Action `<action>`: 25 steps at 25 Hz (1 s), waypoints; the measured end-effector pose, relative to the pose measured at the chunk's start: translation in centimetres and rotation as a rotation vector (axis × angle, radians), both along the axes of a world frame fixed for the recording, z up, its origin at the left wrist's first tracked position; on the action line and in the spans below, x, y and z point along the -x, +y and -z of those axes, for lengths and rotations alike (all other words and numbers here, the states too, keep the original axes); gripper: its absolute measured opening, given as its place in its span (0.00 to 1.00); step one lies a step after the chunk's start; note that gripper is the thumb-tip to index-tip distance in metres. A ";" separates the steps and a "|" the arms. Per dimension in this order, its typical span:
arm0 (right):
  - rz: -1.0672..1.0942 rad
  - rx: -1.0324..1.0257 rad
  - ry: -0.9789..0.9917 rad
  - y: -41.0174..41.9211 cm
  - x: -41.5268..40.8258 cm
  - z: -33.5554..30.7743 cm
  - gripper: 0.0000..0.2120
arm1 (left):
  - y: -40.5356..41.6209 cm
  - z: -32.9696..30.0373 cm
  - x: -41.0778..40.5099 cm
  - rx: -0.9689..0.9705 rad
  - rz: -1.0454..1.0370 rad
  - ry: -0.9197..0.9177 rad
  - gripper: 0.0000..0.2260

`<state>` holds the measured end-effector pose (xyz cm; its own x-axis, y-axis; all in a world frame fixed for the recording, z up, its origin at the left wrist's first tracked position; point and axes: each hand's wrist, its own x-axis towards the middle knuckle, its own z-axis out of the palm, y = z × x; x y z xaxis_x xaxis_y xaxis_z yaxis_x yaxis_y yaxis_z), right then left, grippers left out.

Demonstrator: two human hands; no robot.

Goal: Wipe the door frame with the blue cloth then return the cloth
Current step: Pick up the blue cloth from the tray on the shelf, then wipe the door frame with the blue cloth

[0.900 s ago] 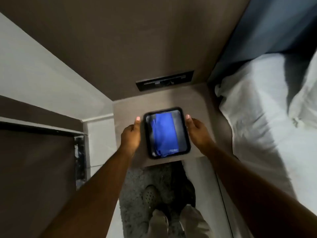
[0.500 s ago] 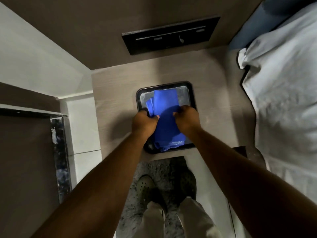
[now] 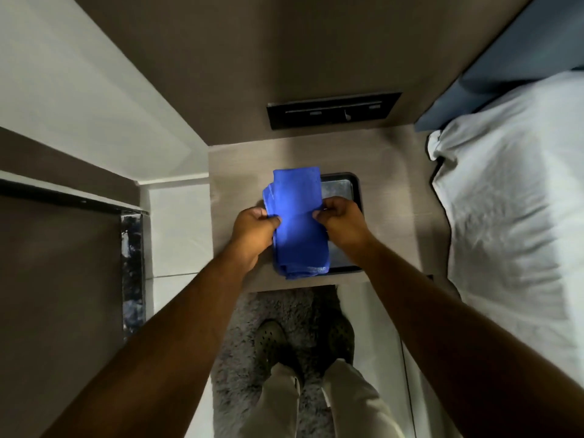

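Item: blue cloth [image 3: 297,222], folded. Half a second ago it lay flat in the dark tray [image 3: 343,191] with both hands just closing on it; now it is raised off the tray, its far edge standing past the tray's far rim. Reading: pick-up under way, wiping not yet begun (the door frame is probably the dark edge at left, though I cannot be sure).

Left hand [image 3: 252,226]: curled tight, pinching the cloth's left edge between thumb and fingers.

Right hand [image 3: 343,222]: likewise closed, gripping the right edge, knuckles over the tray's bare floor.

Tray: sits on the wooden worktop [image 3: 388,200], beside the bed [image 3: 512,216] at right.

Cloth location: in both hands, above the tray's left half.
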<state>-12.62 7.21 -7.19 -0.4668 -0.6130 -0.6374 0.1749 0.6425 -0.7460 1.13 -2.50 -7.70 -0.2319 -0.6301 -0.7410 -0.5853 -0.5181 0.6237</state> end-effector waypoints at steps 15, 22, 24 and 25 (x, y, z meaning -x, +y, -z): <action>-0.365 0.634 0.012 -3.9 -10.6 -38.3 0.12 | 0.8 -41.8 -14.6 0.574 -0.244 0.197 0.12; -0.549 0.929 -0.010 -0.9 -24.9 -51.9 0.11 | 8.8 -55.8 -29.4 0.907 -0.435 0.145 0.10; -0.604 1.007 0.000 1.0 -29.9 -54.6 0.10 | 12.1 -58.6 -34.3 0.962 -0.498 0.128 0.09; -0.634 1.046 0.000 2.0 -32.4 -55.7 0.10 | 13.9 -59.8 -36.7 0.991 -0.531 0.118 0.09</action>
